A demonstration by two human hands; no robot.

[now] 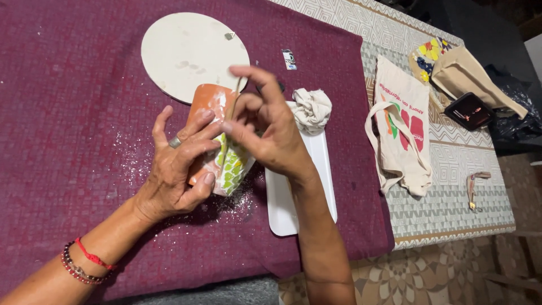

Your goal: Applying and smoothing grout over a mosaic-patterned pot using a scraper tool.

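Your left hand point(178, 172) is wrapped tight around a clay pot point(217, 138), and the pot is lying on its side, just above the purple cloth point(68, 113). The pot is orange, with little green and white tiles stuck on the part near your palm. Your right hand point(271, 127) is pinched shut on a thin stick point(235, 96), and the tip of the stick touches the pot near the tiles. Both hands are close together, meeting at the pot. To do this bit well, keep your left hand steady so the pot does not roll. Press the stick softly, because the tiles look small and might pop off if you push hard. Work on one little spot at a time. White crumbs point(135, 152) are lying on the cloth under your hands, so hold the pot over that same spot to keep the mess in one place. A white tray point(293, 209) sits just to your right, with a crumpled rag point(311, 110) at its far end, close enough to wipe with. A round white board point(192, 53) lies behind the pot. A cloth bag point(401, 124) rests well away on the patterned table point(451, 209).
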